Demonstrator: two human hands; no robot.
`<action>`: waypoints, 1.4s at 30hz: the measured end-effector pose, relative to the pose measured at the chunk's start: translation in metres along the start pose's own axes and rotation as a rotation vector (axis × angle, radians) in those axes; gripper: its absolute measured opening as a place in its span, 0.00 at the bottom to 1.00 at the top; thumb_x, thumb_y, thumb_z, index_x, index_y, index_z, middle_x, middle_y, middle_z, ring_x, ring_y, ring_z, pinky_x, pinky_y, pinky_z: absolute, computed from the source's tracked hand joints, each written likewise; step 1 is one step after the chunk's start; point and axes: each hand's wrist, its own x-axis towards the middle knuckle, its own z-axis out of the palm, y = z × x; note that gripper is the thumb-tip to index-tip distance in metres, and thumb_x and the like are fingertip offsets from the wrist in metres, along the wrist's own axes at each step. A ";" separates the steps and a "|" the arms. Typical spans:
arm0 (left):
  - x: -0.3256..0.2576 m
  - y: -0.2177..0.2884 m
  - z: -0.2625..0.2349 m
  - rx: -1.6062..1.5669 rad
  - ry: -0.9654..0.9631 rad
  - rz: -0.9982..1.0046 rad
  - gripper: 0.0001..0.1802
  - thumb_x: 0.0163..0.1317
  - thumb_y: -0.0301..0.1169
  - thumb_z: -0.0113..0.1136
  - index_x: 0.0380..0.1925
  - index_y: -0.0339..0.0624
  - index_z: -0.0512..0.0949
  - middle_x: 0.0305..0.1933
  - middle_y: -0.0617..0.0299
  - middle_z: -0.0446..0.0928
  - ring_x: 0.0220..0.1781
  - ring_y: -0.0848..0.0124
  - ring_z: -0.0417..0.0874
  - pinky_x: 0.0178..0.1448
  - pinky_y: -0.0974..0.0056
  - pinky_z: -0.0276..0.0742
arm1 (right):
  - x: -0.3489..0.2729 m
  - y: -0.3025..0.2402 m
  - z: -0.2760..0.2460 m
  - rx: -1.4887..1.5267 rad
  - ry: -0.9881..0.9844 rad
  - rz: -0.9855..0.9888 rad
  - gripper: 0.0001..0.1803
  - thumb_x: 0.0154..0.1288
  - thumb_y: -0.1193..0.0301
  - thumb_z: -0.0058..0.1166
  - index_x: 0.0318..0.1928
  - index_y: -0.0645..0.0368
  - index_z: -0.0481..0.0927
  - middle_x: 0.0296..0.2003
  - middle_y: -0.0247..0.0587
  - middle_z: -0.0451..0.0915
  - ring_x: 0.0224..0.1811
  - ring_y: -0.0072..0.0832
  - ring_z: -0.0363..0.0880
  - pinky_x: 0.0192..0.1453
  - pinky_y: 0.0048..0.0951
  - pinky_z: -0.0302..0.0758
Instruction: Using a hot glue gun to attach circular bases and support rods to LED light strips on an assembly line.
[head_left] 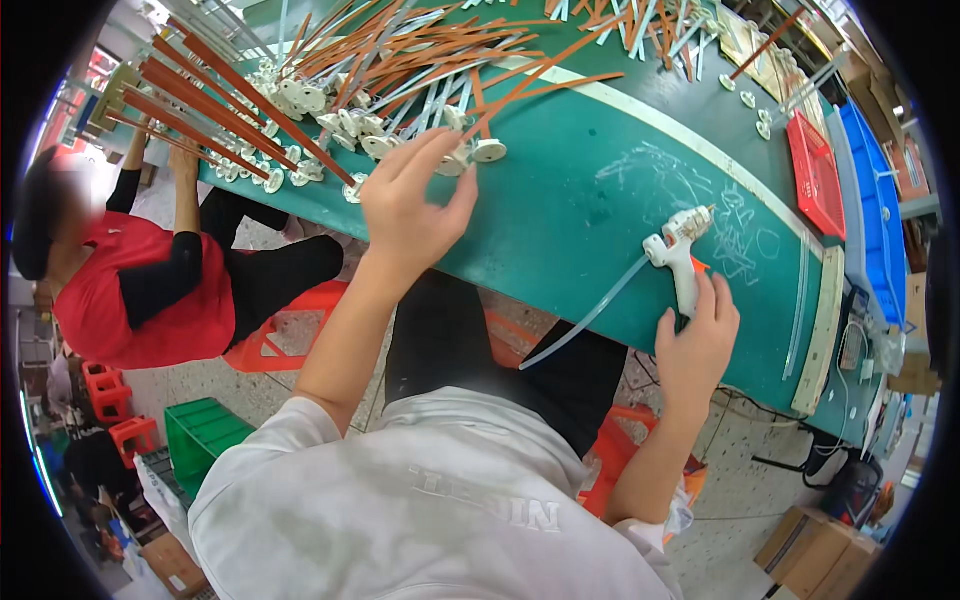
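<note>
My left hand (415, 205) reaches over the table's near edge, its thumb and fingers apart. A white round base (452, 162) shows between its fingertips and thumb, beside another white base (489, 150); whether the fingers touch it I cannot tell. My right hand (699, 335) is around the lower handle of a white glue gun (683, 240), thumb on one side and fingers on the other. The gun's nozzle points to the far right. A translucent glue stick (590, 315) trails from its back past the table edge.
Brown and silvery strips (410, 50) with white bases are heaped on the green table (570, 170). At the left sits a co-worker in red (150, 290), near more upright brown strips (215, 110). Red (815, 175) and blue (872, 200) trays stand at the right.
</note>
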 end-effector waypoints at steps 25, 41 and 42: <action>-0.044 0.066 -0.057 -1.602 -0.336 -1.281 0.24 0.67 0.27 0.51 0.61 0.27 0.65 0.60 0.39 0.71 0.58 0.49 0.77 0.62 0.58 0.77 | -0.055 -0.013 -0.003 2.514 -0.607 0.500 0.21 0.48 0.81 0.53 0.44 0.69 0.64 0.39 0.52 0.69 0.25 0.24 0.68 0.08 0.19 0.65; -0.053 0.068 -0.066 -1.098 -0.482 -0.885 0.19 0.68 0.25 0.45 0.54 0.23 0.72 0.44 0.44 0.81 0.39 0.68 0.83 0.44 0.66 0.81 | -0.070 -0.047 -0.031 1.322 -0.525 0.100 0.16 0.54 0.72 0.58 0.42 0.71 0.82 0.29 0.49 0.83 0.28 0.33 0.83 0.34 0.28 0.78; -0.053 0.069 -0.066 -1.116 -0.495 -0.893 0.19 0.67 0.25 0.46 0.54 0.24 0.72 0.43 0.45 0.81 0.39 0.68 0.83 0.44 0.66 0.81 | -0.072 -0.049 -0.030 1.350 -0.505 0.202 0.18 0.55 0.70 0.60 0.43 0.71 0.82 0.30 0.49 0.83 0.28 0.33 0.83 0.35 0.28 0.78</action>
